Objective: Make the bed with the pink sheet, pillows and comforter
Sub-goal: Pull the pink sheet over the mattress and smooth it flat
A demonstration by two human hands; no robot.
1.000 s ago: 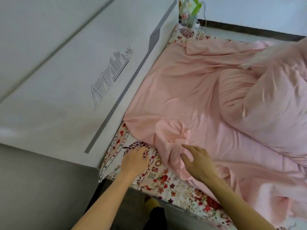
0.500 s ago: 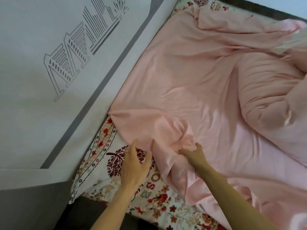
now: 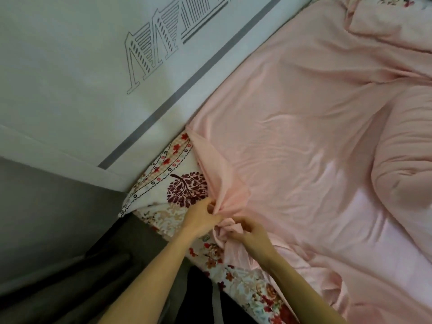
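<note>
The pink sheet (image 3: pixel 292 127) lies wrinkled across the bed, its near corner bunched over the floral mattress cover (image 3: pixel 173 183). My left hand (image 3: pixel 201 218) pinches the bunched corner from the left. My right hand (image 3: pixel 251 233) grips the same bunch just below and to the right, fingers curled into the fabric. A puffy pink comforter (image 3: pixel 404 164) is heaped along the right side of the bed. No pillow can be made out.
A white headboard panel (image 3: pixel 93 66) with a grey stripe and a line drawing runs along the left of the bed. Grey floor (image 3: pixel 46 218) lies below the mattress corner. More crumpled pink fabric (image 3: pixel 385 19) sits at the top right.
Both hands have come together on the sheet's corner: the left left the floral cover and took hold, the right closed on the bunch. The view moved closer to the corner.
</note>
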